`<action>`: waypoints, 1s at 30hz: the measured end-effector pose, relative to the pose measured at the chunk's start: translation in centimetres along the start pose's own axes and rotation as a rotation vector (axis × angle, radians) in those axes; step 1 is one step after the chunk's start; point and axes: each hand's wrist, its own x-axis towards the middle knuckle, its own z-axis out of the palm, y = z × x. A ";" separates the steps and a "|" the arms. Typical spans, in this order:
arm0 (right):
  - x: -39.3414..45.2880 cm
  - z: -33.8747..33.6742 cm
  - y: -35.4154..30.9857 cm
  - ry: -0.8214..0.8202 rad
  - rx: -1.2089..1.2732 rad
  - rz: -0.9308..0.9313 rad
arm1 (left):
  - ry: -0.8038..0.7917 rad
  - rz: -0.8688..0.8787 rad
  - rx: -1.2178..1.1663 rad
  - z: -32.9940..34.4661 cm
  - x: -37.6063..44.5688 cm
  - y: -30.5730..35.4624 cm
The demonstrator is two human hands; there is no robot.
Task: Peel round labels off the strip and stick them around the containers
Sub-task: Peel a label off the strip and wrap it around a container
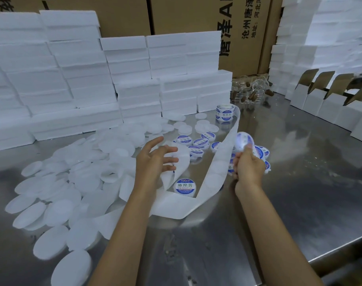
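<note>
A long white backing strip [219, 170] runs from a label roll [224, 112] at the back, down between my hands and curls on the steel table. My right hand [249, 167] pinches the strip, with a blurred round blue-and-white label [244, 140] standing up at its fingertips. My left hand [154, 159] hovers over the strip's loose end with fingers spread, holding nothing. One labelled round container [185, 187] sits between my hands. Several more labelled containers [198, 144] lie behind. Many plain white round containers [58, 195] are heaped at the left.
Stacks of white foam boxes [89, 79] wall off the back and left, with brown cartons [196, 15] behind. Open white cardboard boxes [324, 100] line the right side. The steel table's edge [340, 246] runs along the lower right.
</note>
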 end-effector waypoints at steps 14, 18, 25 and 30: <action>-0.5 0.7 -0.3 -0.128 -0.248 -0.204 | 0.118 -0.064 0.074 -2.2 1.6 -1.3; -2.0 5.1 -0.9 -0.358 -0.533 -0.658 | 0.136 -0.145 0.030 -3.3 2.6 -2.2; -2.1 16.6 -1.1 -0.878 -1.059 -0.824 | 0.147 -0.210 -0.032 -4.1 4.0 -3.0; -2.4 20.4 1.1 -1.033 -1.357 -0.796 | 0.172 -0.216 -0.016 -3.9 4.4 -3.3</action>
